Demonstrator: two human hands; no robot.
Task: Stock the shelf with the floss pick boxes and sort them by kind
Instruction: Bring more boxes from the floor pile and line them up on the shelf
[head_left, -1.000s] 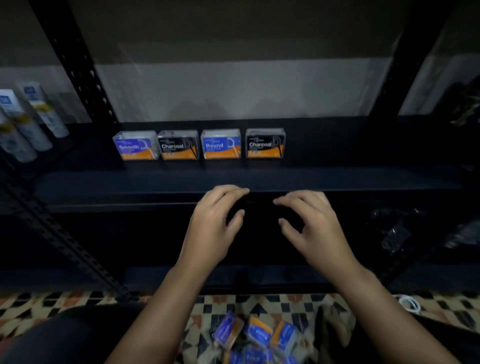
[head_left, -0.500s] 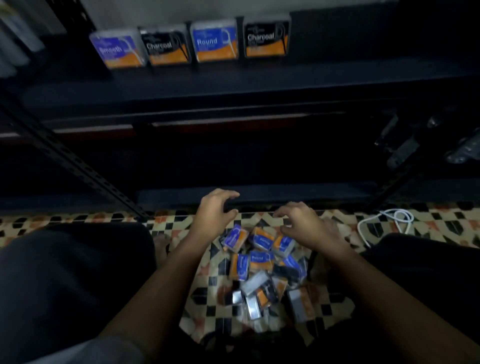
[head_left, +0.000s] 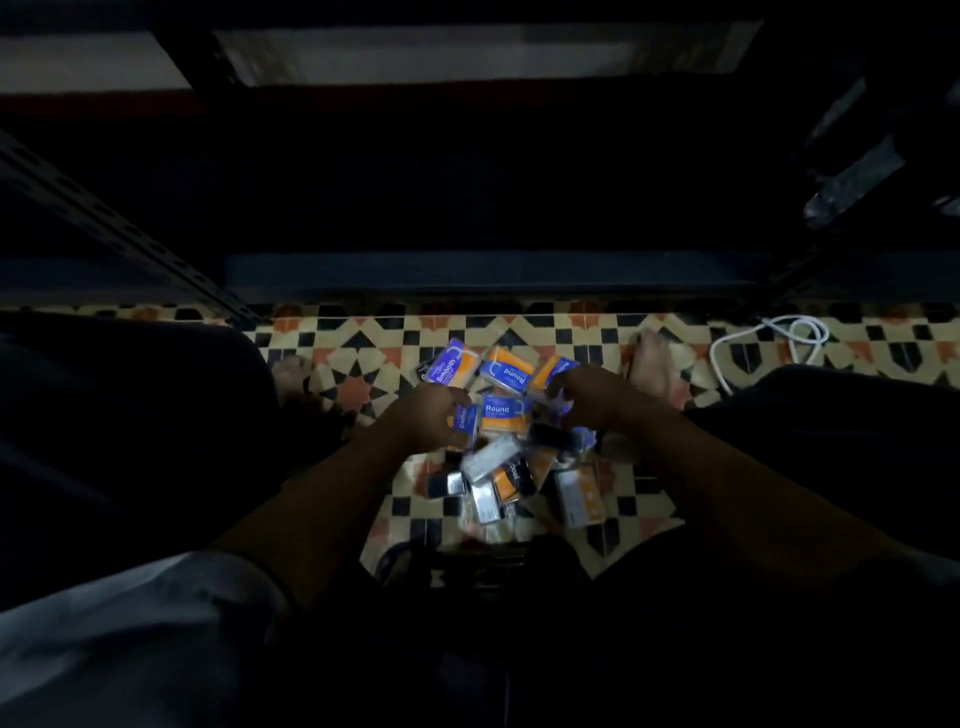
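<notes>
Hands (head_left: 431, 418) (head_left: 589, 397) grip boxes (head_left: 506, 415) heaped on floor (head_left: 353, 358).

Boxes (head_left: 506, 415) heaped on the floor (head_left: 363, 358) before the shelf (head_left: 488, 270); cable (head_left: 769, 338) right of the heap.

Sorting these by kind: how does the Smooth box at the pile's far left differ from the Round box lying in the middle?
The Smooth box lies tilted, its label running diagonally; the Round box lies nearly square, its label reading level. The Smooth box lies clear of both hands; the Round box sits between them. Both have blue-and-orange labels.
</notes>
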